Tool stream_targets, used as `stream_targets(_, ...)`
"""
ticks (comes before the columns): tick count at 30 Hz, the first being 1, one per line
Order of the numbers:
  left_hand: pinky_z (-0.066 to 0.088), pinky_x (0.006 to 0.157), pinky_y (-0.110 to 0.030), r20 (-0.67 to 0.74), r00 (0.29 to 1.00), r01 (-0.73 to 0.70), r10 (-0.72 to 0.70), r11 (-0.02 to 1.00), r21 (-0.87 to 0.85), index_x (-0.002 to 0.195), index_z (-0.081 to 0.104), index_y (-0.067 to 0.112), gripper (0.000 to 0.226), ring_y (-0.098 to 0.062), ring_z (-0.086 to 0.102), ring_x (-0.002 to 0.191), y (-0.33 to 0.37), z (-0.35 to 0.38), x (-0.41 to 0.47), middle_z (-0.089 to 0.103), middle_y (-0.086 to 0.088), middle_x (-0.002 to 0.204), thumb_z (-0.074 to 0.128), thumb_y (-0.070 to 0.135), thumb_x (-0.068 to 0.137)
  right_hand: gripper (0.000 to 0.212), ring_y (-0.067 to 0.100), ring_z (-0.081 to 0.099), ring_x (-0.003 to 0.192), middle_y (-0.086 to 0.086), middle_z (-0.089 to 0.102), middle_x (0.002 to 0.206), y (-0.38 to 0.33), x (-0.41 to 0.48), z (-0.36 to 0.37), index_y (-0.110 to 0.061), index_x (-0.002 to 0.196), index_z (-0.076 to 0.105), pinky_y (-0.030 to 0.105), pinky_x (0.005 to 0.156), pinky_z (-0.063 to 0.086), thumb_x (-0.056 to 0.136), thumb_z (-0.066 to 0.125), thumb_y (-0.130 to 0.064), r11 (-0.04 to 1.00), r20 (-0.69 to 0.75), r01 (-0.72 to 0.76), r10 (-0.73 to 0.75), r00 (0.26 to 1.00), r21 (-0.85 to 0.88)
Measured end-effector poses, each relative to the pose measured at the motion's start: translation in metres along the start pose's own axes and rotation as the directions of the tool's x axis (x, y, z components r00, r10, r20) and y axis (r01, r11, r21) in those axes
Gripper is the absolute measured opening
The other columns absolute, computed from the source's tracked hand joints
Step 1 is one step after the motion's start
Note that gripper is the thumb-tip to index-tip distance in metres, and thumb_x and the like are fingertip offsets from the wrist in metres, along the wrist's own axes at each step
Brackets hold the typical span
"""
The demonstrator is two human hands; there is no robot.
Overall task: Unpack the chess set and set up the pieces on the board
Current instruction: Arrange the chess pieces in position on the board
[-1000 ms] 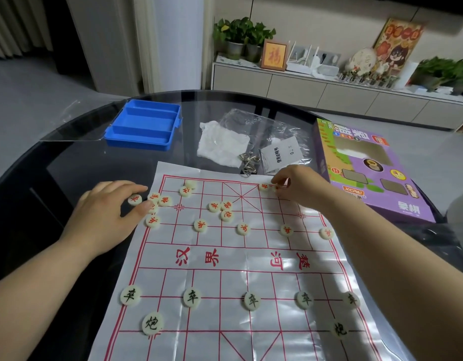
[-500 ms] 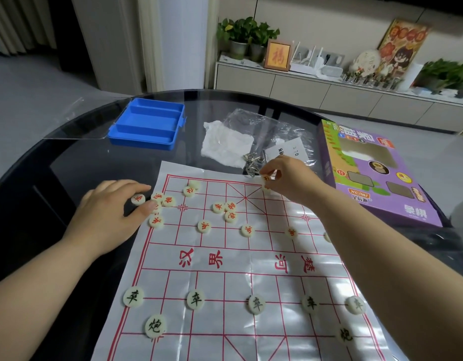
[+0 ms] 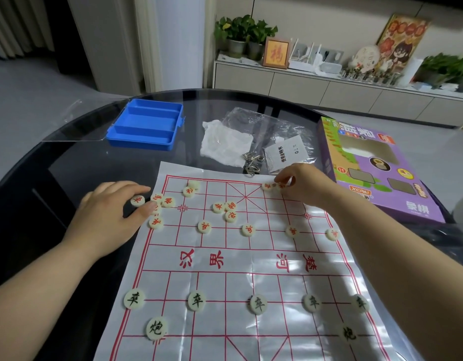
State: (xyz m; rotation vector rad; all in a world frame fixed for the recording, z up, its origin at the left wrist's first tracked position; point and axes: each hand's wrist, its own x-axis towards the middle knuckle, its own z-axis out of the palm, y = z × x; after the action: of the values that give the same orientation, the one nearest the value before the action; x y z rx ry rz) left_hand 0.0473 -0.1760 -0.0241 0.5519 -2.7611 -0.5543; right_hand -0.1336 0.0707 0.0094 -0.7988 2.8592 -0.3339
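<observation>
Right hand (image 3: 307, 187): thumb and forefinger pinch small cream round disc with red character (image 3: 281, 185) on far edge line of white paper board with red grid (image 3: 248, 259), upper middle of frame.

Neighbour disc (image 3: 267, 186) lies just beside it. One second ago I saw only one disc there, so I judge red back row now begins to fill.

Left hand (image 3: 113, 212), middle left: fingers curled round off-board cream disc (image 3: 137, 200), same as before.

Character on pinched disc half covered by fingers. My right forearm hides lower right of board; near edge cut off.
</observation>
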Motion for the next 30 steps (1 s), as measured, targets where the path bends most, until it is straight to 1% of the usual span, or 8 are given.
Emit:
stream_targets(5,0.026,0.102,-0.042,0.002,1.0,0.002,-0.002,1.0,0.0,0.119,0.057,0.014,0.039,-0.025,0.039,0.122,0.0,0.0,0.0,0.054,-0.005,0.126,0.054,0.032,0.085,0.029,0.022,0.054,0.105,0.008,0.059,0.12,-0.001,-0.001,-0.002,-0.01,0.114,0.063,0.02,0.081,0.038,0.086,0.054,-0.007,0.999,-0.023,0.029,-0.029,0.999,0.013)
stream_targets(9,0.026,0.102,-0.041,0.0,1.0,0.0,0.0,1.0,-0.005,0.119,0.057,0.014,0.039,-0.024,0.039,0.122,0.0,0.0,0.0,0.054,-0.004,0.126,0.054,0.032,0.085,0.026,0.012,0.047,0.086,0.01,0.06,0.114,-0.009,-0.002,-0.005,-0.007,0.111,0.064,0.012,0.068,0.03,0.087,0.055,-0.007,0.99,-0.113,0.099,-0.088,0.99,0.098)
stream_targets(12,0.026,0.102,-0.041,0.005,1.0,0.001,-0.001,1.0,-0.004,0.119,0.057,0.014,0.039,-0.024,0.039,0.122,-0.001,0.0,0.0,0.054,-0.003,0.126,0.054,0.032,0.085,0.026,0.01,0.045,0.086,0.01,0.061,0.114,-0.023,0.0,0.001,-0.007,0.111,0.064,0.011,0.066,0.028,0.086,0.055,-0.008,0.982,-0.091,0.167,-0.16,0.983,0.083)
stream_targets(15,0.026,0.102,-0.04,0.005,1.0,-0.001,0.001,1.0,-0.008,0.119,0.057,0.014,0.038,-0.024,0.039,0.122,-0.002,0.0,0.0,0.054,-0.003,0.125,0.054,0.032,0.085,0.025,0.018,0.053,0.095,0.01,0.061,0.114,-0.034,0.002,0.007,-0.007,0.109,0.065,0.02,0.076,0.037,0.087,0.054,-0.009,0.98,-0.053,0.193,-0.191,0.98,0.04)
stream_targets(18,0.026,0.102,-0.04,0.003,1.0,-0.005,0.005,1.0,-0.014,0.119,0.057,0.014,0.038,-0.023,0.039,0.122,-0.001,0.001,0.001,0.054,-0.003,0.125,0.054,0.032,0.085,0.026,0.026,0.053,0.106,0.011,0.059,0.116,-0.036,0.003,0.008,-0.008,0.11,0.064,0.029,0.086,0.04,0.087,0.053,-0.009,0.988,-0.005,0.156,-0.156,0.988,-0.006)
stream_targets(21,0.027,0.101,-0.041,0.004,1.0,-0.001,0.001,1.0,-0.016,0.118,0.057,0.014,0.038,-0.024,0.04,0.122,-0.002,0.001,0.001,0.054,-0.003,0.125,0.054,0.033,0.085,0.027,0.023,0.053,0.106,0.008,0.06,0.118,-0.027,0.003,0.006,-0.009,0.112,0.064,0.021,0.08,0.037,0.087,0.053,-0.008,0.993,0.003,0.119,-0.119,0.993,0.003)
stream_targets(24,0.027,0.101,-0.041,0.004,1.0,-0.005,0.005,1.0,-0.016,0.117,0.058,0.014,0.041,-0.024,0.041,0.121,-0.001,0.0,0.001,0.055,-0.003,0.124,0.055,0.041,0.086,0.028,0.015,0.049,0.09,0.006,0.061,0.118,-0.018,0.003,0.003,-0.011,0.113,0.064,0.012,0.068,0.028,0.086,0.054,-0.007,0.996,0.01,0.08,-0.08,0.997,0.035)
stream_targets(30,0.025,0.101,-0.039,-0.004,1.0,-0.007,0.007,1.0,-0.018,0.118,0.057,0.015,0.037,-0.023,0.039,0.121,-0.002,0.0,-0.001,0.054,-0.002,0.124,0.054,0.032,0.086,0.026,0.008,0.043,0.087,0.007,0.061,0.116,-0.016,0.006,0.009,-0.011,0.11,0.065,0.008,0.063,0.025,0.085,0.057,-0.008,0.992,-0.028,0.099,-0.097,0.995,0.079)
